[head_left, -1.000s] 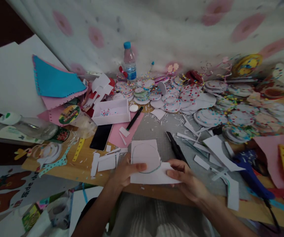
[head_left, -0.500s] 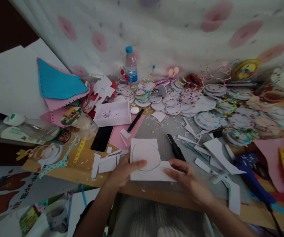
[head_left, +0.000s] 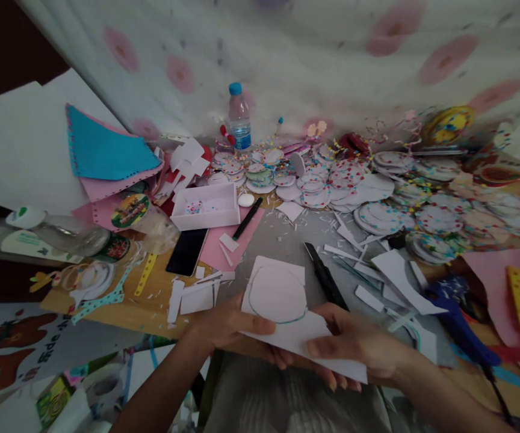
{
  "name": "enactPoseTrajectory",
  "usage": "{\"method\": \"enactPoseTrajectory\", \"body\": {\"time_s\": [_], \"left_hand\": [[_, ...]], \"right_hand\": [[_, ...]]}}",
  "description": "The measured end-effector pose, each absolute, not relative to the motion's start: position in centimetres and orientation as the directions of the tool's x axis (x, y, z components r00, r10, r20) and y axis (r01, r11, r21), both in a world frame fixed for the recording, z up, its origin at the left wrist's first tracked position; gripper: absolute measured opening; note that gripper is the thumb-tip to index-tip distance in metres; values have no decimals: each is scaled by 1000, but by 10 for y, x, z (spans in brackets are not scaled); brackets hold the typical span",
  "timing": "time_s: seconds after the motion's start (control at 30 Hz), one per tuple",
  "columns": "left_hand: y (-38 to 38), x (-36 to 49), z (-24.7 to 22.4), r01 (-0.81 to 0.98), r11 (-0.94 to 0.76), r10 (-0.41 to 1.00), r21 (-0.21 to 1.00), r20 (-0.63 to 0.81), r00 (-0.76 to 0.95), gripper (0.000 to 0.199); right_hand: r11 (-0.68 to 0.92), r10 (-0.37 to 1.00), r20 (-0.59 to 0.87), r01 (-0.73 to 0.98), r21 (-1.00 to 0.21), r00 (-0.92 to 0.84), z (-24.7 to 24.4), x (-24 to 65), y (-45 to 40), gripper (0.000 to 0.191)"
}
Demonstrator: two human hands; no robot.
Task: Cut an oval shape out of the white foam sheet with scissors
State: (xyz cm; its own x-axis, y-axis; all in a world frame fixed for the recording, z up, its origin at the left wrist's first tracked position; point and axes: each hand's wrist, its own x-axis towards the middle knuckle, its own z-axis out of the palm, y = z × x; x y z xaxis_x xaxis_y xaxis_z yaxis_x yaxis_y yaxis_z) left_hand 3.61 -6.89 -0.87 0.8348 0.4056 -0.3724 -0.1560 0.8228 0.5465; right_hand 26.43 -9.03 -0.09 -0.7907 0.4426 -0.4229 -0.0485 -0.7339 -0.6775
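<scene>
Both hands hold a white sheet of foam or card (head_left: pixel 278 294) with a round outline drawn on it, over the table's front edge. My left hand (head_left: pixel 237 325) grips its left side, thumb on top and fingers underneath. On the right part, my right hand (head_left: pixel 354 343) pinches it with the thumb above and fingertips showing below. The sheet is tilted, its lower right corner reaching past the right hand. Just beyond the right hand lies a black utility knife (head_left: pixel 325 276) on the grey mat (head_left: pixel 278 234).
A white box (head_left: pixel 206 207), a phone (head_left: pixel 186 252) and a black marker (head_left: pixel 247 218) lie left of the mat. White offcuts (head_left: pixel 404 279) and a blue glue gun (head_left: pixel 461 325) are at right. Stacks of decorated discs (head_left: pixel 381 219) and a water bottle (head_left: pixel 241 120) line the back.
The sheet has come closer to my body and turned clockwise, its right end now lower. Both hands moved with it, and my right fingers now show beneath it.
</scene>
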Motion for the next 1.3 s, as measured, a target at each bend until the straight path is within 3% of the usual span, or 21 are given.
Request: {"method": "enactPoseTrajectory", "body": {"time_s": [0.07, 0.3, 0.53, 0.67, 0.77, 0.83, 0.9, 0.97, 1.1, 1.23, 1.3], "left_hand": [[-73, 37, -15, -180, 839, 398, 514, -353, 847, 37], [-97, 36, -40, -257, 786, 490, 563, -313, 813, 53], [-120, 51, -41, -295, 814, 510, 500, -373, 775, 48], [-131, 57, -50, -415, 815, 560, 404, -367, 743, 41], [-125, 40, -51, -452, 740, 653, 498, -373, 659, 52], [-116, 24, -44, -483, 691, 711, 538, -383, 590, 47], [-105, 13, -34, -493, 663, 741, 563, -401, 538, 37], [-95, 10, -24, -472, 646, 757, 600, -423, 499, 32], [-80, 19, -11, -356, 622, 760, 698, -427, 490, 35], [-68, 24, -2, -198, 658, 645, 727, -407, 647, 35], [-62, 25, 4, -81, 680, 530, 729, -412, 741, 32]], "right_hand": [[-719, 456, -397, -66, -692, -797, 1, 260, -92, 39], [-710, 460, -297, -146, -689, -837, 0, 255, -98, 40], [-739, 407, -341, -87, -668, -847, -8, 251, -107, 46], [-716, 492, -275, -204, -668, -826, -15, 254, -121, 56], [-643, 596, -285, -232, -730, -751, -14, 274, -128, 52], [-555, 696, -289, -237, -798, -657, -10, 289, -127, 47], [-409, 801, -291, -123, -904, -522, -7, 300, -122, 41], [-238, 903, -261, 109, -965, -341, -8, 307, -115, 36], [-62, 996, -91, 545, -836, -26, -23, 320, -102, 24], [67, 986, 155, 700, -711, 63, -32, 332, -95, 30], [54, 981, 160, 630, -775, 112, -27, 329, -96, 34]]}}
